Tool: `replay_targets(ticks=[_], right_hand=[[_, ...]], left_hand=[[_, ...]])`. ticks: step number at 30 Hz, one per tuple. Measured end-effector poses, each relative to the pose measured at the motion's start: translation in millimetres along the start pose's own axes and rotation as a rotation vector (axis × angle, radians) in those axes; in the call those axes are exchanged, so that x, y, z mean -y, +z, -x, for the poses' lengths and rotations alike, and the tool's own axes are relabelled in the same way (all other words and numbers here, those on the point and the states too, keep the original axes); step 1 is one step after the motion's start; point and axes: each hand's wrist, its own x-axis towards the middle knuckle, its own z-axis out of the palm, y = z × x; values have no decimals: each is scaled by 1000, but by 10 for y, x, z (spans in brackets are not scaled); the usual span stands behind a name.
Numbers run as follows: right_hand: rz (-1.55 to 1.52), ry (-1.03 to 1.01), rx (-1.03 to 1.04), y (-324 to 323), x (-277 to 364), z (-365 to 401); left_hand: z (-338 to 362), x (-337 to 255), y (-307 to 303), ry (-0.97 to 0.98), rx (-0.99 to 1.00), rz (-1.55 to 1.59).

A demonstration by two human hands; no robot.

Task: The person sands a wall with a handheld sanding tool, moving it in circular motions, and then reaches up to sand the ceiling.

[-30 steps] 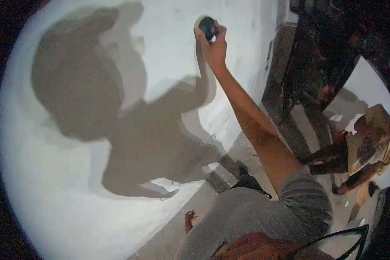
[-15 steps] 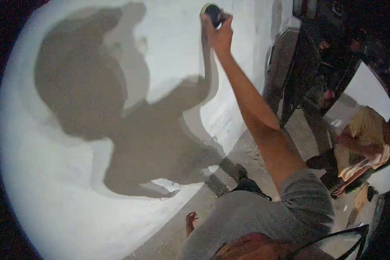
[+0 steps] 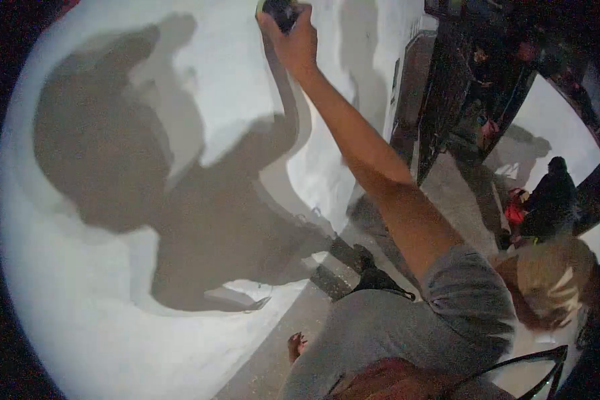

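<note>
My right hand is closed around a round dark pad with a yellowish edge, held against the white wall at the top of the view. That arm is stretched out, and its large shadow falls across the wall. Low beside my grey shirt, my left hand hangs near the foot of the wall. Its fingers are loosely curled and a little apart, with nothing seen in them. The pad's upper edge is cut off by the frame.
A person in a yellowish shirt bends at the right, close to my shoulder. Behind them stands a person in dark clothes by another white wall panel. Grey floor runs along the wall's base.
My right hand and the pad have shifted left and slightly up in the view. The person in yellow has moved lower, and a person in dark clothes now shows behind.
</note>
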Motion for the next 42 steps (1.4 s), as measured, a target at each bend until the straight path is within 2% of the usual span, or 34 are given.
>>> replay_targets(ticks=[1, 2, 3, 5, 7, 8, 10, 11, 13, 14, 16, 17, 19, 23, 25, 26, 27, 28, 30, 32, 33, 35, 36, 37, 38, 39, 41, 42], right_hand=[[-28, 81, 40, 11, 136, -66], [-55, 162, 81, 43, 196, -68], [-42, 56, 2, 76, 215, 19], [9, 22, 13, 95, -12, 347], [48, -21, 22, 63, -87, 514], [15, 23, 33, 45, -61, 551], [-38, 62, 52, 49, 66, 552], [0, 45, 70, 76, 148, 559], [16, -12, 86, 149, 344, 581], [92, -32, 75, 131, 550, 534], [-46, 49, 49, 15, 1144, 492], [-25, -4, 111, 107, 773, 443], [-79, -29, 103, 61, 911, 610], [-128, -67, 121, 26, 1166, 761], [-164, -12, 161, -62, 1317, 669], [-112, -120, 112, -53, 1315, 541], [-79, -85, 150, -91, 1412, 444], [-39, -51, 188, -126, 1511, 354], [-77, -97, 173, -49, 1542, 435], [-112, -103, 164, -8, 1465, 698], [-107, -55, 211, 34, 1351, 971], [-214, 38, 383, -193, 1719, 1495], [-194, -109, 367, -184, 1716, 1726], [-180, -109, 389, -231, 1765, 1850], [-166, -111, 410, -275, 1767, 1919], [-176, -117, 441, -314, 1904, 1862], [-105, -135, 495, -278, 2034, 1998], [-141, -90, 511, -240, 2449, 2127]], left_hand=[[-384, -329, 245, -57, -130, -171], [-442, -399, 275, -57, -137, -163], [-477, -499, 277, -74, -149, -102], [-448, -559, 201, -91, -168, -33], [-369, -460, 88, 127, 31, 8], [-365, -450, 60, 139, 21, 21], [-295, -512, 60, -151, 108, 289], [-376, -400, -51, -138, 103, 293], [-435, -193, -15, -23, -159, -267], [-420, -154, -39, -20, -168, -254], [-326, -121, -28, 122, -12, -113], [-301, -149, -51, 126, -22, -101], [-137, -214, -129, 199, 218, 180], [371, -202, -42, 182, 117, 138], [581, -195, 73, 620, 58, -433], [579, 69, 138, 620, 39, -424], [641, 180, 219, 306, -14, -168], [691, -16, 349, -9, -56, 89], [458, 355, 272, -21, -60, 154], [437, 266, 395, -43, -48, 259], [942, 469, 214, -53, -42, 312], [1145, 478, 251, -66, -32, 435], [1413, 572, 213, -58, -44, 464], [1399, 581, 265, 58, -197, -169], [1505, 751, 264, 59, -212, -141], [1528, 733, 155, 124, -105, -56], [1420, 946, 155, 165, -252, 9], [1477, 1140, -79, 200, -229, 55]])
